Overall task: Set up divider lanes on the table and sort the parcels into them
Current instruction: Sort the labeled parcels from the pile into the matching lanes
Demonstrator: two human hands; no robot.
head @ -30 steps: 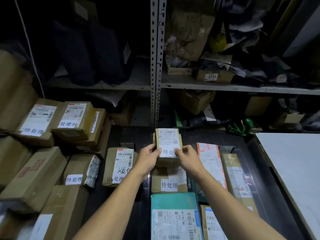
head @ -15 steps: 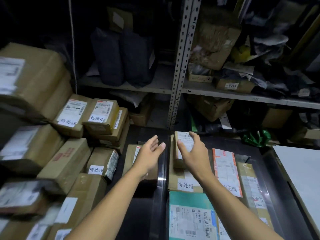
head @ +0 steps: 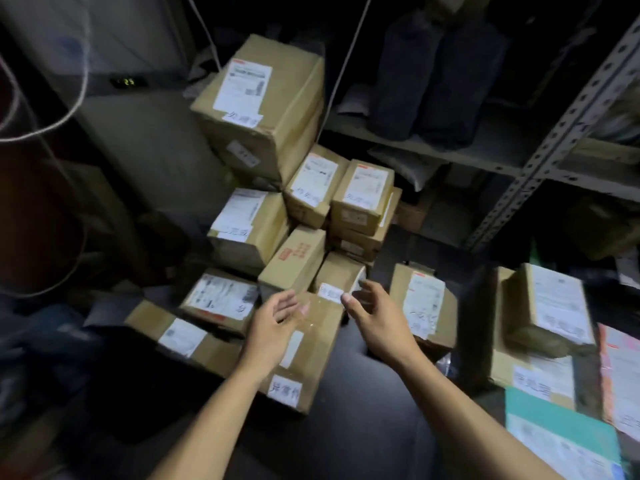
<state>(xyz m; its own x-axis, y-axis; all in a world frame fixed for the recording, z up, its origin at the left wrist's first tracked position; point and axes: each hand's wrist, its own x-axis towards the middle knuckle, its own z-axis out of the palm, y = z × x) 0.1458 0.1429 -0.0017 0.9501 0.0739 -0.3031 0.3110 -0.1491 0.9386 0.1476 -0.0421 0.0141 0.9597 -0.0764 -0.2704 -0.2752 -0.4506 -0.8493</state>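
A heap of brown cardboard parcels with white labels fills the left and middle of the head view. My left hand (head: 273, 323) is open above a long flat parcel (head: 311, 355) lying at the front of the heap. My right hand (head: 377, 323) is open too, fingers spread, beside a small parcel (head: 337, 277) with a white tag. Neither hand holds anything. At the right, a small labelled parcel (head: 550, 303) rests on top of other parcels, and a teal parcel (head: 561, 434) lies nearer to me. A dark upright divider (head: 474, 327) stands between the middle parcel (head: 422, 303) and these.
A big box (head: 263, 109) tops the heap at the back. Metal shelving (head: 554, 140) with dark bags and clutter rises behind and to the right. Cables (head: 52, 123) hang at the upper left. The dark table surface (head: 363, 410) shows between my forearms.
I let go of the small parcel onto the stack at the right. Both hands swung left, open, toward the heap, and my view turned left with them.
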